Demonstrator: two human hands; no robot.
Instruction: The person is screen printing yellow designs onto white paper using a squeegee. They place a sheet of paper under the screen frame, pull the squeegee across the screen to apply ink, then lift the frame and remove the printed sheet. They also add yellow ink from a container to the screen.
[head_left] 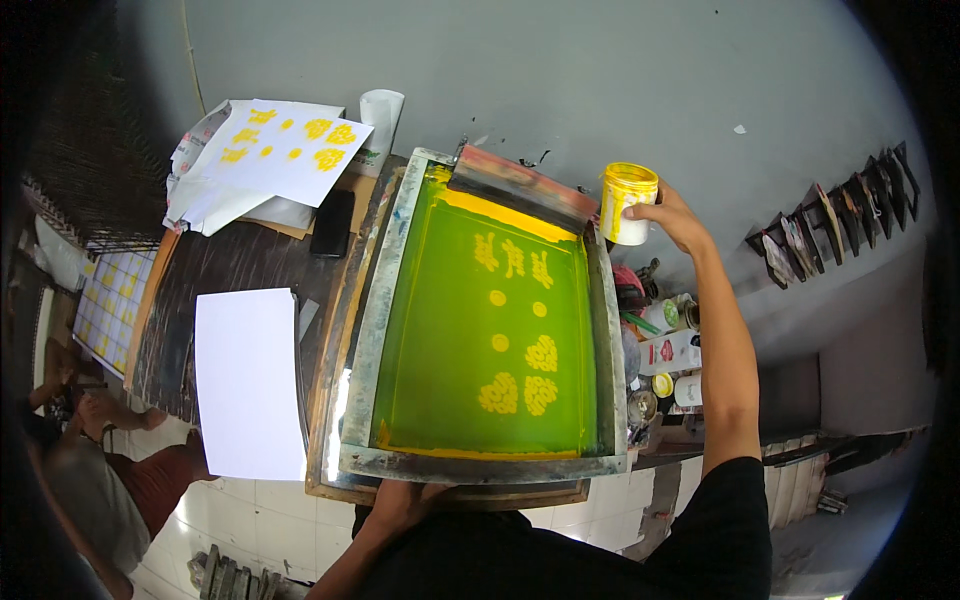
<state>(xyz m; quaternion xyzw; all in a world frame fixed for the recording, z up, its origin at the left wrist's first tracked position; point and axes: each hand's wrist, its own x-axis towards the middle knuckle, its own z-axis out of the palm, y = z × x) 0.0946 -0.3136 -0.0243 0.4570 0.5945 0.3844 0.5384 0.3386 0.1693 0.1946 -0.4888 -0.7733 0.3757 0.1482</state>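
One dark wooden surface (215,265) carries it all, and on it sits one big screen-printing frame (375,330), metal-edged, its mesh green with yellow shapes showing through: three hearts low down, four dots, and three marks near the top. One squeegee (520,185) leans at the frame's far end, a band of yellow ink just below it. To the left lies one blank white sheet (248,380), and beyond that a stack of printed sheets (275,150) with yellow hearts and dots on the top one. One dark phone (331,222) lies between the stack and the frame, and one white paper roll (380,125) stands behind.

Now the hands. The right hand (675,215) is up beside the frame's far right corner, fingers wrapped firmly around one small white tub (625,203) with yellow ink on its rim, held upright in the air. The left hand (400,500) is down at the near edge, resting against the board under the frame; whether its fingers are curled or flat, I cannot tell. A cluster of small jars (665,365) crowds the right side, too jumbled to count.
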